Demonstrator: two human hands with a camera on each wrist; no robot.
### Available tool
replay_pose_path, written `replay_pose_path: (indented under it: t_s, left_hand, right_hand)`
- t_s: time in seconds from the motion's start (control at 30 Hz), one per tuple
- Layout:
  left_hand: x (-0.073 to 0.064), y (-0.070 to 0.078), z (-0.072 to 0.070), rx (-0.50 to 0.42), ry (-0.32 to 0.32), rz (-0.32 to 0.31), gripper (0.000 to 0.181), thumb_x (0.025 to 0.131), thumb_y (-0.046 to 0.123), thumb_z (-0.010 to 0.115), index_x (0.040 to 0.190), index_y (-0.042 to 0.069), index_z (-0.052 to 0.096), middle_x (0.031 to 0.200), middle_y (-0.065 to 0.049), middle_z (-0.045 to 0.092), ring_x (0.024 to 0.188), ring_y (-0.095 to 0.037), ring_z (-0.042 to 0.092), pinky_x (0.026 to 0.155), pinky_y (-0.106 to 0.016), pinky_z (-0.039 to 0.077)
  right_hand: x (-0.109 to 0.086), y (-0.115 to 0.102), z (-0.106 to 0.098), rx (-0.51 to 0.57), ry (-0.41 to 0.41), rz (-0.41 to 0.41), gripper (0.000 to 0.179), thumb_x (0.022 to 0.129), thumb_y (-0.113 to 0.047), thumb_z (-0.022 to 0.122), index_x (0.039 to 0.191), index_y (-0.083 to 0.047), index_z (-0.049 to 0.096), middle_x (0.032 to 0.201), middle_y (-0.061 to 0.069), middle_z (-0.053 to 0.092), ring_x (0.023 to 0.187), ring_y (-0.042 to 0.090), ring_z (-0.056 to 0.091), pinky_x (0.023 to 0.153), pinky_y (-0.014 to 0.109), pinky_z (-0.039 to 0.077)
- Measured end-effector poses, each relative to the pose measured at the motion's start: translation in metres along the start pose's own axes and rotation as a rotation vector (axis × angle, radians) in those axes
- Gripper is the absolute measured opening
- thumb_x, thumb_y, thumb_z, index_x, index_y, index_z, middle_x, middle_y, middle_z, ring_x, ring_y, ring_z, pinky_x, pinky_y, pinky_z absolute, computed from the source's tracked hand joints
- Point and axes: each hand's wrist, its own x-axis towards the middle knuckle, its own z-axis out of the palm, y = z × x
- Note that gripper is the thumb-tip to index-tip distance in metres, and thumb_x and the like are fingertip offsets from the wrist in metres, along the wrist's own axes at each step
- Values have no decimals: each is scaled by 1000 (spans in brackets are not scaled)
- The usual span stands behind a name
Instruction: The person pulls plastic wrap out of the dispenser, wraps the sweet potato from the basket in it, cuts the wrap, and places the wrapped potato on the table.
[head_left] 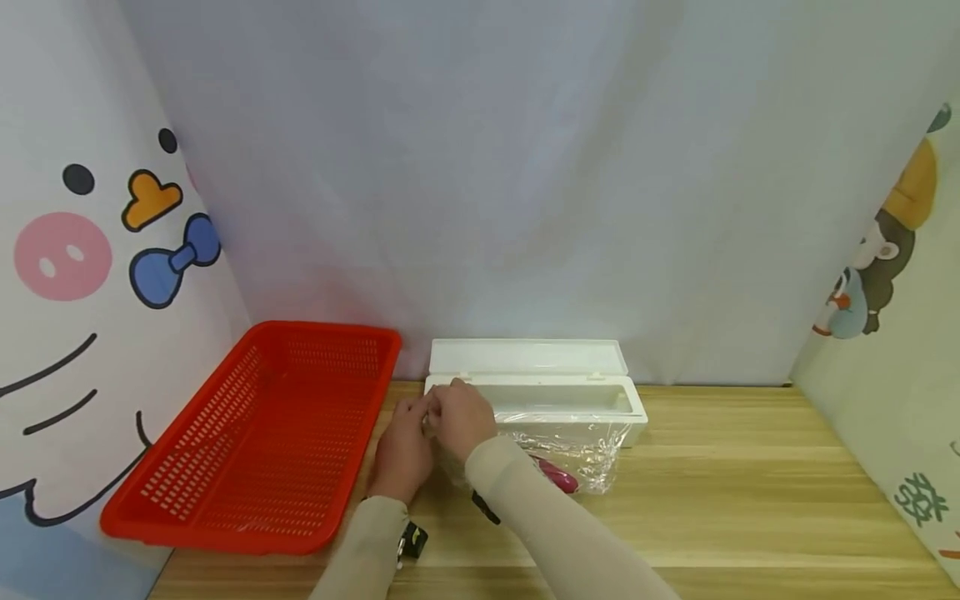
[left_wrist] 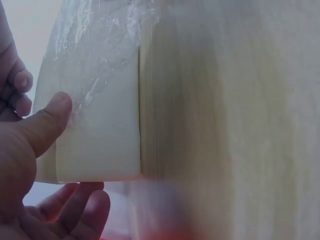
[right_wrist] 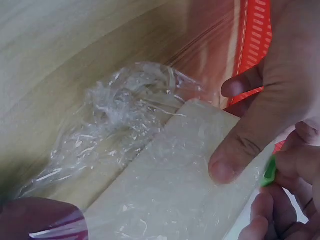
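Observation:
A white lidded box [head_left: 637, 404] stands at the back of the table, its long lid [head_left: 528, 358] raised behind it. Clear cling film [head_left: 600, 454] drapes over the front and crumples at the table. My left hand [head_left: 403, 454] grips the box's left end, thumb on the film-covered front in the left wrist view, fingers around the end face. Close beside it, my right hand [head_left: 463, 417] pinches a small green plastic piece [right_wrist: 270, 172] at the box's upper edge. Under the film's edge lies a glossy magenta item [head_left: 557, 475], partly hidden by the right sleeve.
A red perforated plastic basket [head_left: 330, 529] stands left of the box, close to my left forearm. The wood-grain table [head_left: 750, 492] extends to the right. A pale curtain [head_left: 525, 208] hangs behind, with printed cartoon panels on both sides.

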Motion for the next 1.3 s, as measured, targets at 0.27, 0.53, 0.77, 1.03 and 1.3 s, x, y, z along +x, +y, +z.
replay_pose_path:
  t_s: [0.27,0.53,0.77,1.03,1.3]
  left_hand:
    - [2,0,-2,-23,35,-52,58,86,-5,57,131,30,58,111,-6,59,94,-25,60,84,-42,51]
    - [2,-1,-5,-64,23,-95,64,82,5,68,136,34,50,108,-4,60,82,-21,53,77,-37,49]
    - [0,-5,-9,-130,-49,-84,64,84,12,70,139,33,47,102,-3,56,77,-18,49,67,-31,43]
    - [0,-2,-10,-122,-68,-59,62,85,15,72,140,29,47,97,-3,55,75,-16,48,66,-29,43]
    - [-1,-1,-7,-142,-41,-83,61,85,17,72,139,32,48,91,-1,53,74,-17,47,63,-29,42]
  right_hand:
    - [-2,-2,0,-28,31,11,14,82,-14,67,70,-16,59,68,-2,45,61,13,44,48,23,36]
    - [-3,4,4,-26,31,30,20,82,-15,67,66,-17,54,68,-2,44,60,13,42,49,24,36]
    - [-10,7,3,28,22,20,20,86,-14,66,70,-15,54,70,-2,44,62,12,42,52,24,37]
    - [-13,9,3,32,60,8,19,85,-13,66,71,-15,54,71,-2,44,62,13,42,52,24,37]
    - [-15,10,-2,29,49,37,20,86,-14,65,70,-15,53,72,-2,43,61,12,41,50,24,37]
